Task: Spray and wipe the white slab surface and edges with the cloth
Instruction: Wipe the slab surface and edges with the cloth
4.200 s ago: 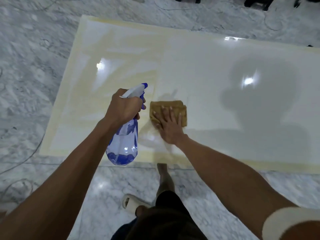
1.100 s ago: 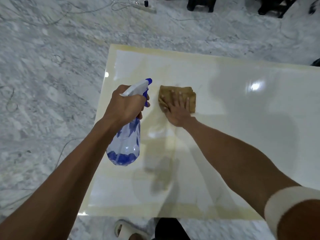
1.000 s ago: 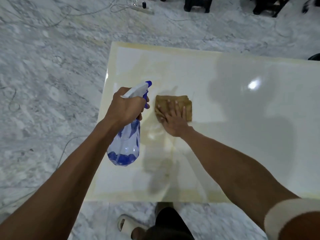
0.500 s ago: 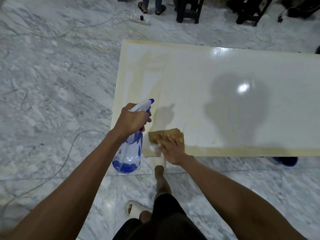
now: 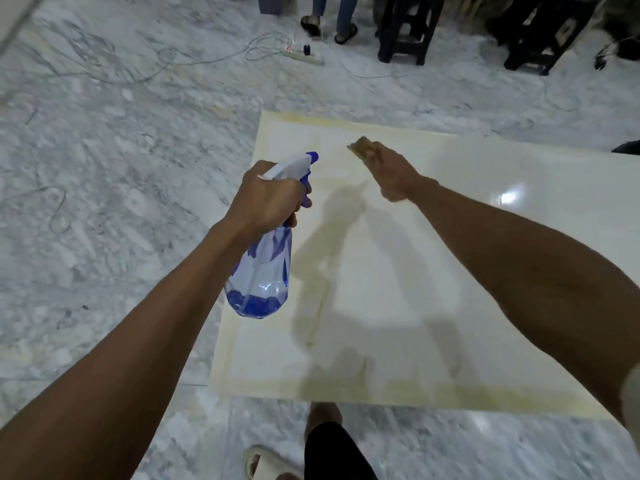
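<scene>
Wiping is the step in hand: the right hand [image 5: 393, 171] presses the brown cloth [image 5: 362, 148] onto the white slab [image 5: 519, 271] near its far left corner. The left hand [image 5: 265, 197] grips the spray bottle [image 5: 263, 271], held above the slab's left edge. Next probably comes a sweep along the yellowed far border. Marble floor [image 5: 121, 168] lies open to the left; cables [image 5: 194, 62] and stools [image 5: 403, 29] sit well beyond.

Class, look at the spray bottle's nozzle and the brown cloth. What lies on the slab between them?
Nothing: in the head view, only bare glossy white slab shows between the spray bottle nozzle in the left hand and the cloth under the right hand.
</scene>
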